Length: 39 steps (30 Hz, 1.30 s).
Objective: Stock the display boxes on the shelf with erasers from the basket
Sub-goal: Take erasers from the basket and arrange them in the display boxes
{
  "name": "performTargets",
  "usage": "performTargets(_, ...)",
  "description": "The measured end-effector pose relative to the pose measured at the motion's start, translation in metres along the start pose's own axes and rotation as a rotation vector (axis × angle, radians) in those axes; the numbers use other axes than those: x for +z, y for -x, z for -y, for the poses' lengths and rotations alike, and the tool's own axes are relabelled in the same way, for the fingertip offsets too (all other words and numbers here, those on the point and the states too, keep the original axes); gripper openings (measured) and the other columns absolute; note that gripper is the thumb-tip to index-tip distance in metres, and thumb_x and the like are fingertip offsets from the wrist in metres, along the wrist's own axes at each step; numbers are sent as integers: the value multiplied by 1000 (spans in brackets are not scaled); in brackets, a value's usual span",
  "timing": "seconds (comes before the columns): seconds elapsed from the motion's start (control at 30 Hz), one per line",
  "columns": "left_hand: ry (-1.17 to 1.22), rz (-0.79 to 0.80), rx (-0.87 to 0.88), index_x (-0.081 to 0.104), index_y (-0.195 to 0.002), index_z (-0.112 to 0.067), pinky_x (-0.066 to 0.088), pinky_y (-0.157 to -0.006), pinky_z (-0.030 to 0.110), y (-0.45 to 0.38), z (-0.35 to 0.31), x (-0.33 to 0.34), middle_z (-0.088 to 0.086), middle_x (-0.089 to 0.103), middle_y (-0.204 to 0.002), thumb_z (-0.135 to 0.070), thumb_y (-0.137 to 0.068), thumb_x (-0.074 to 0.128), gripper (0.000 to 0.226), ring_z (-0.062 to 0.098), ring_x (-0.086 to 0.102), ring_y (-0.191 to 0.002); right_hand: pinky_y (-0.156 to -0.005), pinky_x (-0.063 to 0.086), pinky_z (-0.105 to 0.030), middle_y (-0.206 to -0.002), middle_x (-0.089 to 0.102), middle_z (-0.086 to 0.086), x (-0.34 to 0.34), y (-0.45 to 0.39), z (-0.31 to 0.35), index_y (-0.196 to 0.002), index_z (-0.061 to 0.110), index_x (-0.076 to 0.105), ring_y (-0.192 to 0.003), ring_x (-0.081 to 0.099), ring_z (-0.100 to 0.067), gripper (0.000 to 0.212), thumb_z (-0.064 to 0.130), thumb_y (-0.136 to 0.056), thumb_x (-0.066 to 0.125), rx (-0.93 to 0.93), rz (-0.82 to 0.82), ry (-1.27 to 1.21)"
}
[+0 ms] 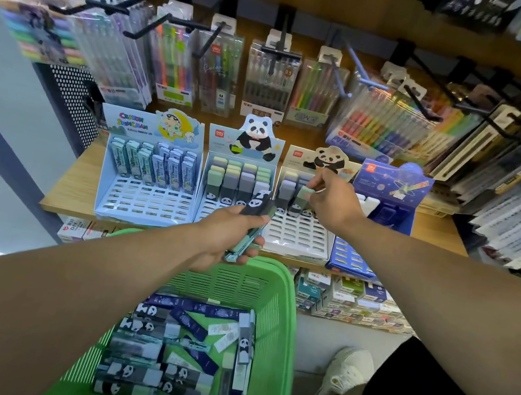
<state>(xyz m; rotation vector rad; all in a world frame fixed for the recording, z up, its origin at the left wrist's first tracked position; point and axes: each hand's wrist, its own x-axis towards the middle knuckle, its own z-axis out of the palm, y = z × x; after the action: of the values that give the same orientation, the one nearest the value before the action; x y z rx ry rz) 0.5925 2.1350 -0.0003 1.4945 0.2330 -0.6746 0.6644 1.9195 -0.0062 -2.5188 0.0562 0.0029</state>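
- A mint-topped panda eraser (302,194) is pinched in the right hand (331,199) and lowered into a slot of the white panda display box (297,238), third from the left on the wooden shelf (72,179).
- A small stack of panda erasers (257,221) is clasped in the left hand (229,233), fingers curled round it, above the far rim of the green basket (280,338).
- More sleeved erasers (164,353), panda-printed and navy, are seen lying loose in the basket below.
- The neighbouring boxes are shown partly filled: a pale blue cartoon box (144,205), a second panda box (212,210) and a navy box (376,216), with front slots open.
- The erasers are judged light, firm and slightly rubbery, their paper sleeves likely smooth; a sleeve could slip off if gripped alone.
- Hold is best taken across the narrow sides near the bare upper end, so the sleeved end can be guided upright into a slot.
- Packs of pens (271,82) are hung on hooks behind.
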Motion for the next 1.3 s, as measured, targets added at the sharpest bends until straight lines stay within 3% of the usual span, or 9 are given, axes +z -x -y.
performTargets(0.17,8,-9,2,57,-122,-18,46,-47,24,3,-3,-1,8,66,-87,-35,-98,60,30,11,59,-52,-58,45,-29,-96,63,1,-1,-1,1,-88,28,53,-80,59,-19,26,4,-95,59,-3,13,16)
performTargets(0.3,38,-27,-2,65,-110,-14,46,-54,29,8,-7,0,9,68,-86,-46,-99,51,37,15,58,-56,-62,47,-30,-98,64,0,-1,-2,-1,-90,27,56,-86,61,-21,26,2,-95,57,-17,28,37)
performTargets(0.47,47,-60,-10,64,-108,-12,48,-53,29,9,-8,2,10,71,-88,-42,-103,44,36,16,60,-56,-85,52,-30,-118,69,-6,0,-7,0,-110,20,75,-106,63,-25,26,5,-99,56,48,-35,152)
performTargets(0.6,67,-45,-14,63,-115,-14,50,-52,29,9,-8,3,10,71,-90,-37,-104,45,31,18,62,-63,-102,51,-36,-128,67,-7,6,-9,1,-122,18,73,-114,62,-27,34,2,-99,55,31,6,242)
performTargets(0.8,107,-38,-15,62,-116,-13,50,-53,30,9,-8,2,10,71,-88,-33,-105,45,28,19,61,-61,-91,54,-36,-114,70,-3,3,-2,12,-114,22,75,-104,64,-26,25,18,-100,55,-25,-15,312)
performTargets(0.9,93,-32,-4,61,-117,-15,50,-54,30,10,-10,1,11,70,-93,-32,-106,43,27,18,60,-62,-74,54,-34,-96,72,-4,2,6,34,-95,25,73,-83,65,-19,23,42,-100,58,-46,30,-28)
performTargets(1.0,71,-21,2,63,-112,-15,49,-56,29,11,-11,1,9,69,-92,-33,-105,44,27,18,60,-67,-61,54,-30,-86,68,-6,7,16,54,-104,16,70,-67,62,-14,41,55,-96,59,36,341,-344)
performTargets(1.17,18,32,-53,63,-114,-15,49,-55,27,9,-7,0,6,66,-91,-35,-99,56,26,14,58,-65,-66,55,-27,-79,69,0,10,21,52,-105,13,71,-69,64,-12,33,41,-88,75,64,512,-429)
performTargets(1.3,-30,65,-137,62,-113,-6,48,-55,26,11,-5,0,6,59,-87,-33,-91,68,36,13,53,-63,-71,57,-25,-87,70,1,3,24,44,-110,8,71,-80,69,-14,34,30,-84,77,112,575,-529)
